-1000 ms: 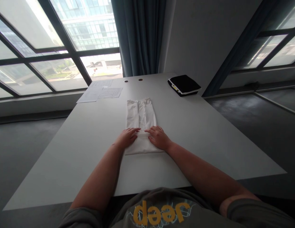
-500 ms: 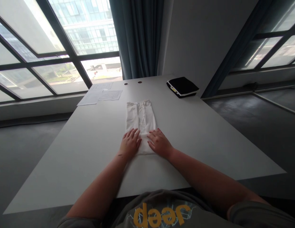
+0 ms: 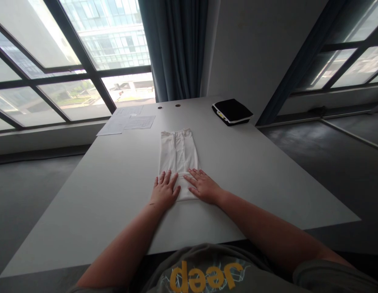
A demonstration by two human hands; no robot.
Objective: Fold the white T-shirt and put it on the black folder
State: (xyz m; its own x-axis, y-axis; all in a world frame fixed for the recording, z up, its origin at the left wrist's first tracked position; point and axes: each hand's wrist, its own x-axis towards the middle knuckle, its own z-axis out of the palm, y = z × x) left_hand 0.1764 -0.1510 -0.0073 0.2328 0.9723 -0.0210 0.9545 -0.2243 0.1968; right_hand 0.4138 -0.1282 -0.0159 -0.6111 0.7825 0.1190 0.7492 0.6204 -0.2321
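A white folded garment, which looks like a pair of trousers point(image 3: 179, 152), lies lengthwise on the white table, its waistband end away from me. The near end is turned back in a flap that reaches part of the way up. My left hand point(image 3: 165, 190) rests flat on the left side of this flap with its fingers spread. On the flap's right side lies my right hand point(image 3: 204, 186), palm down, fingers stretched out and pointing left and away. Both hands press on the cloth without gripping it, and they hide the flap's side edges.
Several sheets of paper point(image 3: 139, 121) lie at the table's far left. A black and white case-like object point(image 3: 232, 111) sits at the far right. Two round holes pierce the white table point(image 3: 253, 171) near its back edge. Beyond are windows and a blue curtain point(image 3: 175, 49).
My fingers have spread wider and lie flatter on the folded flap. Both hands have shifted slightly toward me on the cloth. The view has shifted a little.
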